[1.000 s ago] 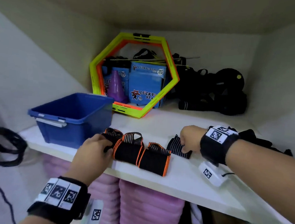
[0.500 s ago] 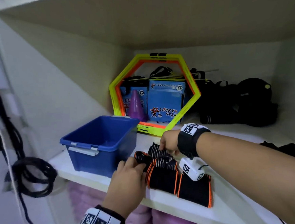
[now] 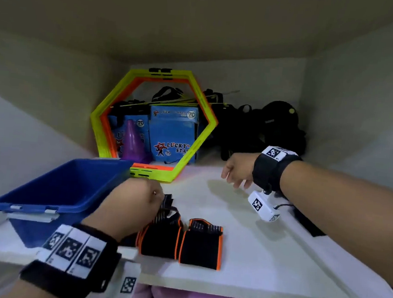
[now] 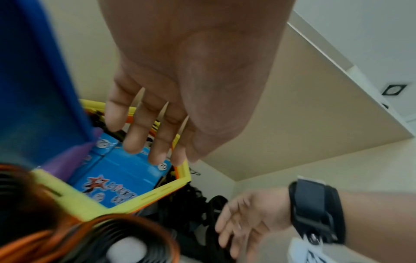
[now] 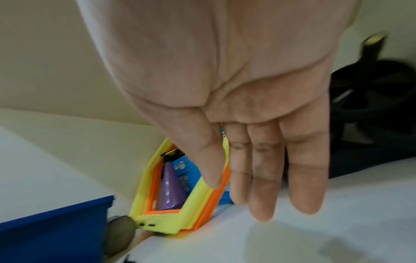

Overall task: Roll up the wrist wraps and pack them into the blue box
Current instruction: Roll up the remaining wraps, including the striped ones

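Two black wrist wraps with orange edges (image 3: 160, 237) (image 3: 203, 244) lie side by side near the shelf's front edge. A striped wrap (image 3: 168, 209) lies just behind them, partly hidden by my left hand (image 3: 139, 203). That hand hovers over the wraps' left end, and in the left wrist view its fingers (image 4: 157, 142) are straight and hold nothing. The wraps (image 4: 90, 238) show blurred below it. The blue box (image 3: 57, 196) stands left of the wraps. My right hand (image 3: 233, 175) hangs above the bare shelf to the right, its fingers (image 5: 261, 186) straight and empty.
A yellow and orange hexagon ring (image 3: 191, 148) leans at the back, with blue cardboard boxes (image 3: 173, 135) and a purple cone (image 3: 133, 144) behind it. Black gear (image 3: 262, 130) is piled at the back right. Side walls and a low ceiling close in the white shelf (image 3: 264, 260).
My right hand has let go of the striped wrap and lifted away to the right. The left hand stays at the left end of the wraps. My head has shifted.
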The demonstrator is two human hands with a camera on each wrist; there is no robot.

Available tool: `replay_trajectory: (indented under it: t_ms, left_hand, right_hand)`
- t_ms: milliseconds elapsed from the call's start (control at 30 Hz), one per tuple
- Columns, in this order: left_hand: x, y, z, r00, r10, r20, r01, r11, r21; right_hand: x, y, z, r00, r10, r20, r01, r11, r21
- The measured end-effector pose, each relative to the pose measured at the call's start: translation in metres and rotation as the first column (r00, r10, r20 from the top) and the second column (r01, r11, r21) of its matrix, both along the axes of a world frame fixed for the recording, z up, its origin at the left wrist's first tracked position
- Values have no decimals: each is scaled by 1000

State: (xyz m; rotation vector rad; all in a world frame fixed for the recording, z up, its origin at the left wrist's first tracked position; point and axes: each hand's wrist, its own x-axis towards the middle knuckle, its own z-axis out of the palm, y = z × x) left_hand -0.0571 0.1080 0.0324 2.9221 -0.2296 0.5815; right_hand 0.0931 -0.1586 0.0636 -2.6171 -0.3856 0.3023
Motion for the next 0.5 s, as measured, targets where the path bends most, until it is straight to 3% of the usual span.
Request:
replay_trajectory:
  t_ms: [133, 333, 500]
  left_hand:
    - [45, -55, 39, 989, -139, -54, 138, 990, -28]
    - [122, -153, 53, 932, -248, -263, 255, 967, -7]
    - [161, -239, 47, 890, -295, -348, 309, 951, -17]
  right_hand:
    - [-6, -95, 3, 987, -159, 6, 159, 986, -56]
    - [-31, -207, -4, 935, -354, 25, 355, 928, -111]
    - [-43, -245, -20, 940, -339, 46, 338, 901, -272]
